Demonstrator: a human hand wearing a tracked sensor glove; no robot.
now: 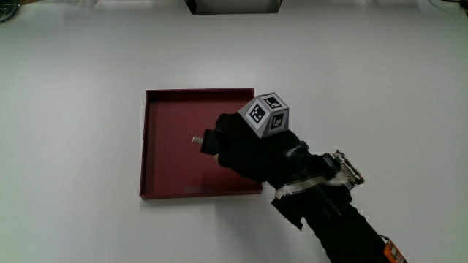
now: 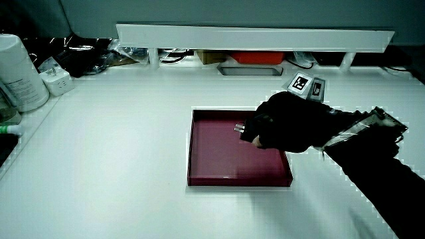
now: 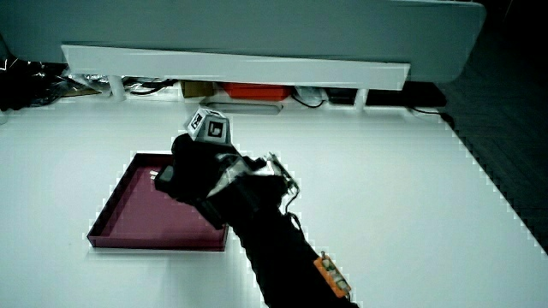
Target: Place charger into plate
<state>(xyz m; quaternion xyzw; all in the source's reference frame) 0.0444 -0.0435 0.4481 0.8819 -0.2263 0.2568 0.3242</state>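
Observation:
A dark red square plate (image 1: 168, 157) with low walls lies on the white table; both side views show the plate (image 2: 219, 156) (image 3: 141, 214) too. The gloved hand (image 1: 241, 142) reaches over the plate's corner area, fingers curled around a small black charger (image 1: 208, 141) whose metal prongs (image 1: 197, 139) stick out over the plate's middle. In both side views the hand (image 2: 279, 126) (image 3: 193, 171) holds the charger (image 2: 243, 130) just above the plate floor. The patterned cube (image 1: 265, 115) sits on the back of the hand.
A low white partition (image 2: 252, 36) runs along the table's edge farthest from the person, with cables and small items under it. A white bottle (image 2: 20, 73) and a white adapter (image 2: 56, 81) stand near the table's edge in a side view.

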